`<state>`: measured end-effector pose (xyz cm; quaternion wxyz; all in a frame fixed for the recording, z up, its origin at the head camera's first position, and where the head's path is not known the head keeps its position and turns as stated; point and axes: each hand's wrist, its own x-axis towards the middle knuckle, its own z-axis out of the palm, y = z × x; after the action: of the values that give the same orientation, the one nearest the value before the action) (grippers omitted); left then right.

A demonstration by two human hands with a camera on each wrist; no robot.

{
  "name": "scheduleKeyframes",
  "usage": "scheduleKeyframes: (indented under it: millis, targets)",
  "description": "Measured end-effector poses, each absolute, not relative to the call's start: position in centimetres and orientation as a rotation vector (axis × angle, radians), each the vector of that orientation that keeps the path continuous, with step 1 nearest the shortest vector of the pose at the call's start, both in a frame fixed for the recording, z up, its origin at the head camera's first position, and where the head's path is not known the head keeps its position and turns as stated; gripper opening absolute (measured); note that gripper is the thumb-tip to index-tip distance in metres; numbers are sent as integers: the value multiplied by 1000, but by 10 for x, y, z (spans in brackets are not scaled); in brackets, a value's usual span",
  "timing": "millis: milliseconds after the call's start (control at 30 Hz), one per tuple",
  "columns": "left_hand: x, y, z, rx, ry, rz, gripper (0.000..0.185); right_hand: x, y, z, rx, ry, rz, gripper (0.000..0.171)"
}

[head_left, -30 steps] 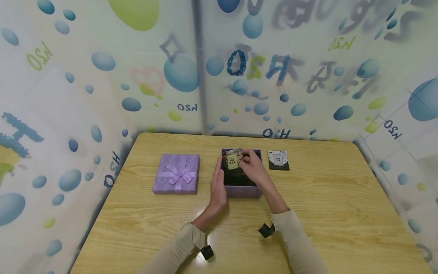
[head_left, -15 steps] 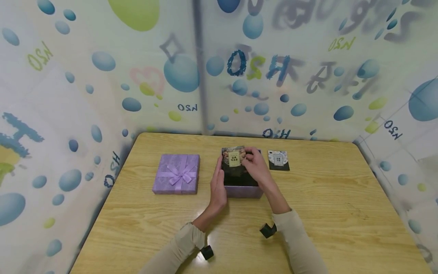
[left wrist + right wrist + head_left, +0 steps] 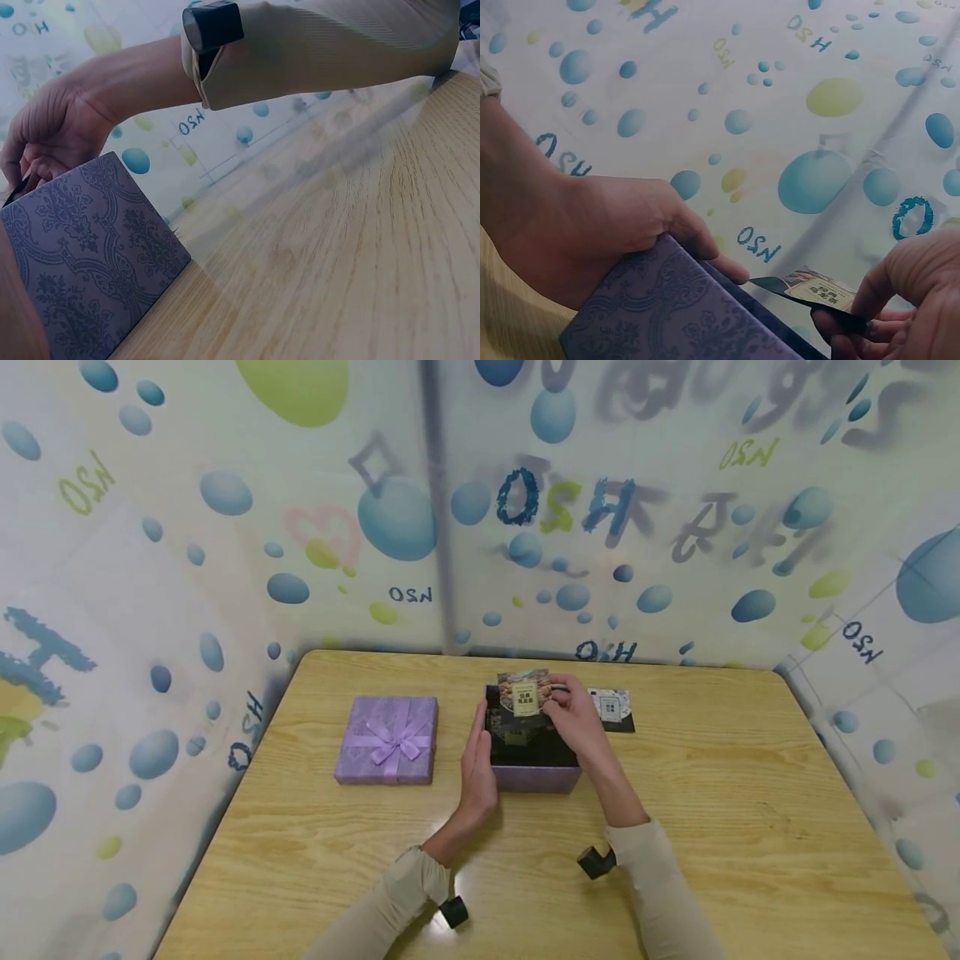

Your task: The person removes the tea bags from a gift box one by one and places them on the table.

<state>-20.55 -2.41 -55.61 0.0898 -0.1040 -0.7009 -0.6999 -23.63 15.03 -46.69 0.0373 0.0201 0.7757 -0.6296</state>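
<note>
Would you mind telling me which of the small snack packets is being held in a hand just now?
The packet over the open purple box, pinched by the right hand. The other packet lies flat on the table, untouched.

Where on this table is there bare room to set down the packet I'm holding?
Bare wood lies right of the packet on the table, out to the table edge, and left of the lid. Crowded: around the open box, between left hand and right hand.
</note>
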Motion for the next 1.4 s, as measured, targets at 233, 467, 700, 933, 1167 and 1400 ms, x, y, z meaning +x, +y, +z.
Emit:
scheduleKeyframes:
  millis: [233,467,700,933,1167,1400]
  targets:
    - [-205,-22,-557,-298,-2083,-2077,51,-239,167,-462,73,2412,-1959,46]
    - [-206,-22,-557,-292,-2085,-2074,51,-242,180,-456,117,2420,-1995,45]
    - [-204,-22,-555,-285,-2090,-2080,52,-243,199,-457,163,2457,-2008,44]
    - [-205,-24,-556,-295,-2086,-2067,52,-242,216,-459,176,2463,-2006,44]
    - [-205,-23,-555,-312,-2074,-2068,52,-238,226,-459,148,2474,-1987,46]
    - [-203,-22,-556,-320,-2085,-2056,52,-234,238,-459,178,2460,-1991,45]
